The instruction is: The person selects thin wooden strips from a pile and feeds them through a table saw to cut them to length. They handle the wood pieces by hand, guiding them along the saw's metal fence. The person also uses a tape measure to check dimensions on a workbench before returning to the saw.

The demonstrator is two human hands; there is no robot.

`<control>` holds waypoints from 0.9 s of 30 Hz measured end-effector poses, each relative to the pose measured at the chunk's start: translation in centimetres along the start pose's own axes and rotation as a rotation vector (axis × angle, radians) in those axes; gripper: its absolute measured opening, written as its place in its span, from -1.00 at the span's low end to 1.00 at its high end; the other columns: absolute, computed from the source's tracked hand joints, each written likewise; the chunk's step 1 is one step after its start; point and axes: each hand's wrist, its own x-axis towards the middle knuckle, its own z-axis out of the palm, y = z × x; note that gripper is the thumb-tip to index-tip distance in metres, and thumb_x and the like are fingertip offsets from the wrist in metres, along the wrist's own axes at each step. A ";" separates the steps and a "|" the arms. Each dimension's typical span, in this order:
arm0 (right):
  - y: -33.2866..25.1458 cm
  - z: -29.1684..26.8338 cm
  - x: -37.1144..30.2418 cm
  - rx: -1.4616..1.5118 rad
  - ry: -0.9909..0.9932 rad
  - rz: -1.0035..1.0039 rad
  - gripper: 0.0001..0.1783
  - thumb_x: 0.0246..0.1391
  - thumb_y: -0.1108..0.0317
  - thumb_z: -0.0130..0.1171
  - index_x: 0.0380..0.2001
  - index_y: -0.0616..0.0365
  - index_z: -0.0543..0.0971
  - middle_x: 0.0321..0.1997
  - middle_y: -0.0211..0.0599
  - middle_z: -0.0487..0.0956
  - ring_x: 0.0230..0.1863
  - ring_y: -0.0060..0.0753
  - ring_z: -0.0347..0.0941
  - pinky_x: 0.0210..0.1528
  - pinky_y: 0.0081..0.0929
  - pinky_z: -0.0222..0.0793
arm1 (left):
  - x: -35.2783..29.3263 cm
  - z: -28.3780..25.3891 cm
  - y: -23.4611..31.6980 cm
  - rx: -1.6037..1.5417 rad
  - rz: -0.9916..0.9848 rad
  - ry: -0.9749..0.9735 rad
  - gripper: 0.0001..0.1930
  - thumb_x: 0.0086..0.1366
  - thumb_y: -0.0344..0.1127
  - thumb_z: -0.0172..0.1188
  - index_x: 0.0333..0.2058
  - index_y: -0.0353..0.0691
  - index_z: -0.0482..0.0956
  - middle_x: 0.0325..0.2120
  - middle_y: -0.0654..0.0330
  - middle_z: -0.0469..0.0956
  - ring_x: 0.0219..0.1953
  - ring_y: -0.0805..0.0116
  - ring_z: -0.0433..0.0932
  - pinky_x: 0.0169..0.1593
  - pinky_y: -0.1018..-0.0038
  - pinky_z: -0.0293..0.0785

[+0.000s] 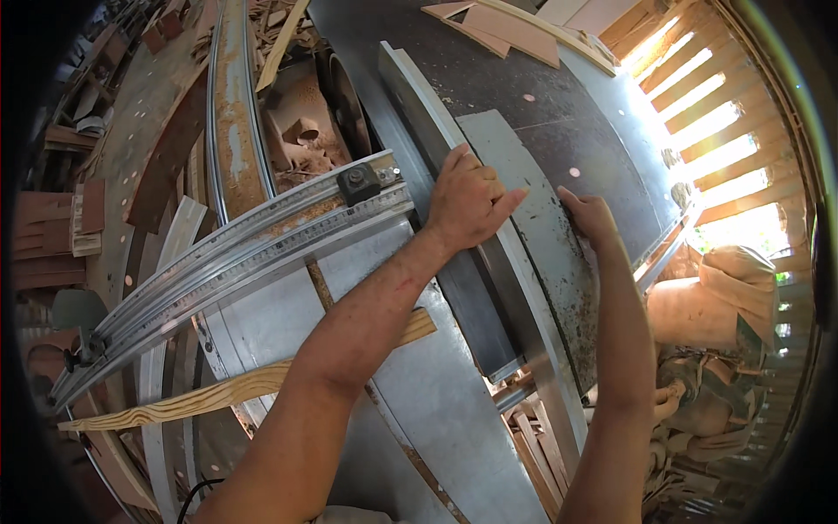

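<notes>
A long silvery metal fence (515,271) runs across a table saw, with a worn grey metal plate (537,218) along its right side. My left hand (467,205) is closed over the fence's top edge, its thumb pointing right. At the right edge of the plate, my right hand (589,218) is curled against it, most of its fingers hidden from view. Under my left forearm lies a narrow wooden strip (253,384) across the silvery sliding table (410,375). A crosscut rail with a ruler scale (262,231) and a black stop block (360,182) lies left of my left hand.
Beyond the rail is an opening with sawdust and a wheel (345,96). Board offcuts (497,31) lie on the dark tabletop (559,122) at the far side. A stuffed sack (716,297) stands on the right by a slatted wall (716,105). Wood pieces (61,227) are stacked at left.
</notes>
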 end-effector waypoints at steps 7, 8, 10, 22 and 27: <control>-1.2 0.6 -2.5 0.261 0.048 -0.021 -0.49 0.15 -0.14 0.17 -0.15 0.09 0.69 -0.36 -0.29 0.63 -0.35 -0.42 0.51 -0.24 -0.32 0.41 | -0.3 -0.1 -0.4 0.004 -0.033 -0.026 -0.56 0.32 -0.02 0.15 -0.63 -0.18 0.63 -0.60 0.24 0.49 -0.29 0.24 0.44 0.31 0.03 0.11; -1.1 0.9 -2.2 0.122 0.135 -0.071 -0.54 0.15 -0.09 0.20 -0.15 0.06 0.70 -0.41 -0.39 0.61 -0.41 -0.52 0.47 -0.30 -0.34 0.39 | -0.1 0.0 -0.1 -0.001 -0.028 -0.024 -0.56 0.33 -0.01 0.14 -0.64 -0.18 0.62 -0.60 0.24 0.49 -0.29 0.24 0.44 0.31 0.03 0.11; -3.2 0.4 -2.3 -0.147 0.153 -0.037 -0.57 0.15 -0.02 0.22 -0.16 0.11 0.70 -0.39 -0.40 0.61 -0.39 -0.55 0.47 -0.32 -0.38 0.38 | -0.2 0.1 -0.2 0.002 -0.028 -0.010 -0.55 0.33 -0.01 0.14 -0.64 -0.18 0.62 -0.60 0.23 0.49 -0.28 0.24 0.44 0.31 0.04 0.10; -0.6 1.1 -13.6 0.003 0.373 -0.473 -0.62 0.21 0.10 0.14 -0.35 0.28 0.54 -0.38 -0.02 0.54 -0.30 0.00 0.47 -0.21 -0.17 0.35 | -0.8 -0.5 -1.0 0.028 -0.059 0.046 -0.55 0.28 0.00 0.12 -0.64 -0.19 0.63 -0.57 0.11 0.56 -0.27 0.07 0.51 0.31 0.08 0.11; 3.4 5.4 -28.4 -0.459 0.313 -0.341 -0.63 0.08 0.11 0.26 -0.48 0.17 0.42 -0.51 -0.05 0.48 -0.44 0.14 0.45 -0.38 -0.01 0.34 | -0.2 1.0 0.0 0.054 -0.013 0.070 -0.55 0.29 -0.01 0.08 -0.66 -0.16 0.64 -0.63 0.07 0.54 -0.34 0.02 0.46 0.23 0.12 0.20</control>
